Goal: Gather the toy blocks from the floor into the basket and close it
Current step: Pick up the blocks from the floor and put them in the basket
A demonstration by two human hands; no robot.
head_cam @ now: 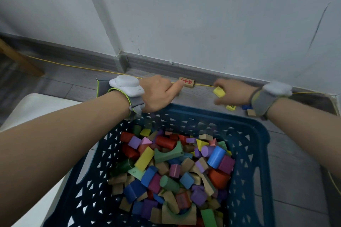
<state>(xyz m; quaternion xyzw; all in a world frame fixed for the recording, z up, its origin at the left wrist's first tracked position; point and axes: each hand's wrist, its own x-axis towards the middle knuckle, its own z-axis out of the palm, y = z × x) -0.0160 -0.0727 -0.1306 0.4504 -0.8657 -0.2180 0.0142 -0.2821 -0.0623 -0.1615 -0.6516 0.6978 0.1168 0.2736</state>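
The blue basket (258,134) stood on the floor (295,153), already heaped with toy blocks (175,167). The right hand (230,92) was pinched on a yellow block (219,91) beyond the basket's far rim. The left hand (158,94) pointed a finger against a numbered wooden block (187,82) by the skirting, gripping nothing. Three small blocks (239,108) lay on the floor below the right hand. Judgement: gathering nearly complete; these strays and the closing remained. No lid was visible.

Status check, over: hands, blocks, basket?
Right hand pinching yellow block. Left hand touching numbered block. Basket open, nearly full. Three blocks left on floor.
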